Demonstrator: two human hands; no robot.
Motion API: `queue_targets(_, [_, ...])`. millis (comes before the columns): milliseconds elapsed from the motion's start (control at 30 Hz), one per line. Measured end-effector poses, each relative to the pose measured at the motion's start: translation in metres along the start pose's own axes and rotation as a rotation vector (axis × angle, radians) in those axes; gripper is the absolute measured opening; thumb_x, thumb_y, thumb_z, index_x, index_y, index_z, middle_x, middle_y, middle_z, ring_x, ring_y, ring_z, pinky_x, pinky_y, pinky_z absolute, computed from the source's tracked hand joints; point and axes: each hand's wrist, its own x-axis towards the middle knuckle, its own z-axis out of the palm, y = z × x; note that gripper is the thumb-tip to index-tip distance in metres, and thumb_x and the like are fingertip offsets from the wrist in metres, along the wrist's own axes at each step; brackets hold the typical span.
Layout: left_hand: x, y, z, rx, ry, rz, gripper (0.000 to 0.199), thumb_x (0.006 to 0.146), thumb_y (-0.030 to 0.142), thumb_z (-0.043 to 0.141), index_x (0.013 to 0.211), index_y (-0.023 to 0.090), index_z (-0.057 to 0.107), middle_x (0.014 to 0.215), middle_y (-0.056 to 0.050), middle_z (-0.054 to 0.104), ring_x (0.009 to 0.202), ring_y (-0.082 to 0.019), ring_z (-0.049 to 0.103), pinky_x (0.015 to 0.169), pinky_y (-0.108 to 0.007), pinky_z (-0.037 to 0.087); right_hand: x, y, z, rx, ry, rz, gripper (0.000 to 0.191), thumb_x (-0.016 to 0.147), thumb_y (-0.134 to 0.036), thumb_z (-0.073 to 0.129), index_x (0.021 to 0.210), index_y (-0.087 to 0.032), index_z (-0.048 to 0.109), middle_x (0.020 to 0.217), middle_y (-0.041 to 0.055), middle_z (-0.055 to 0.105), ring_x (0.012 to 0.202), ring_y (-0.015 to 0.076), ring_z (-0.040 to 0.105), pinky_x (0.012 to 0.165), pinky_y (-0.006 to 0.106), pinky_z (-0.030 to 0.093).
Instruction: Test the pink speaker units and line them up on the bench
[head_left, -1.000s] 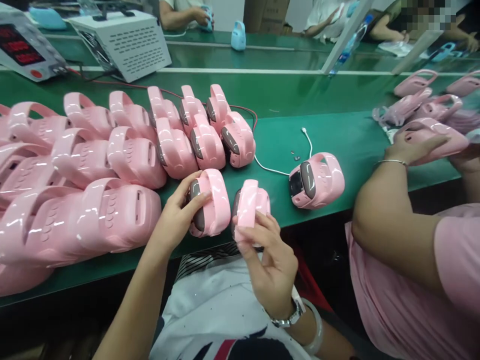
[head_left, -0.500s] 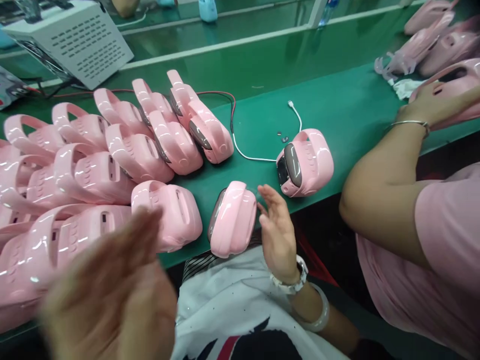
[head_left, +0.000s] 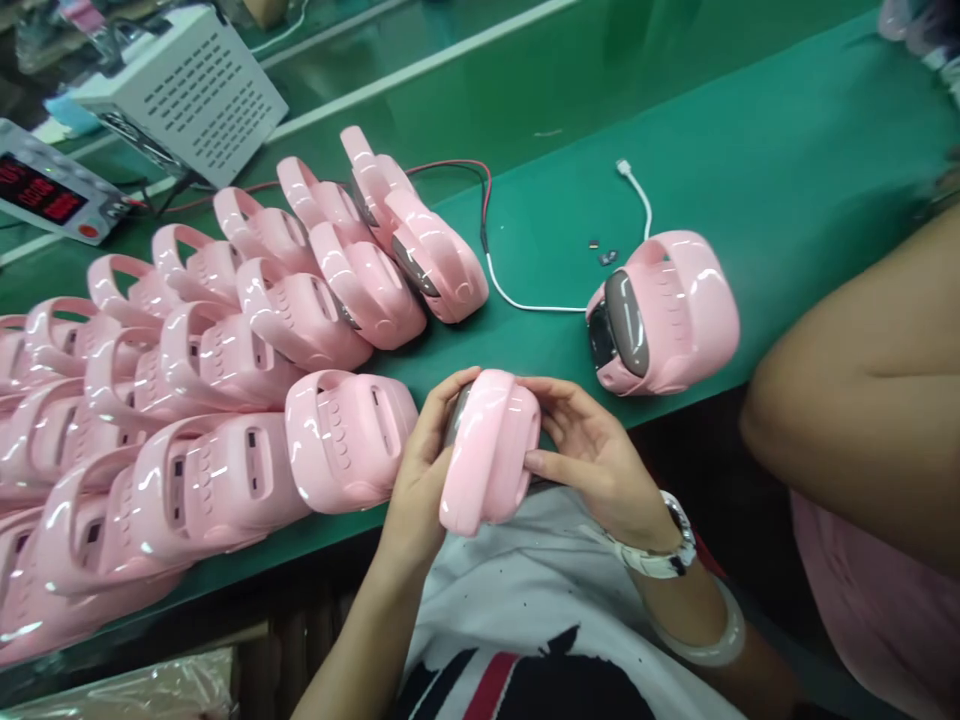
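A glossy pink plastic device with a carrying handle [head_left: 487, 455] is at the front edge of the green bench, between my hands. My left hand [head_left: 421, 475] is closed round its left side, near a dark panel. On the right side, the fingers and thumb of my right hand [head_left: 600, 460] grip it. Another pink device [head_left: 679, 310], with a dark oval window, stands apart to the right. A white cable [head_left: 525, 302] runs to it, and a short white plug lead [head_left: 636, 195] lies behind it. Small dark chips [head_left: 606, 257] lie nearby.
Several rows of similar pink devices [head_left: 300, 310] fill the left of the green bench [head_left: 787, 150]. Behind them are a vented grey box [head_left: 202, 90] and a meter with a red display [head_left: 52, 190]. A co-worker's arm [head_left: 862, 370] is close on the right.
My left hand has come from the lower left onto the pink device, and my right hand has closed on its right side. The view has shifted, and the co-worker's hand is out of view.
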Motion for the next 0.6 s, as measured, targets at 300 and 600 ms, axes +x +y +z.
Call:
queue_targets(300, [-0.004,-0.004,0.002,-0.077,0.030,0.055,0.035,0.085,0.025,0.055,0.119,0.025,0.057,0.130,-0.001,0.054,0.122,-0.022,0.049,0.103,-0.028,0.042,0.009,-0.007,-0.004,-0.094,-0.069,0.025,0.048,0.069,-0.022,0.080,0.112,-0.024,0.061,0.124,0.0059,0.061,0.117,0.0210,0.057,0.106,0.040,0.044])
queue_targets(600, [-0.028,-0.016,0.014,-0.030,0.209,0.203,0.041,0.083,0.022,0.058,0.124,0.027,0.053,0.132,-0.001,0.052,0.124,-0.022,0.048,0.106,-0.028,0.039,-0.019,-0.009,0.007,-0.272,0.100,-0.117,0.002,0.080,-0.024,0.070,0.080,-0.021,0.071,0.110,0.0063,0.062,0.110,0.0211,0.058,0.094,0.035,0.048])
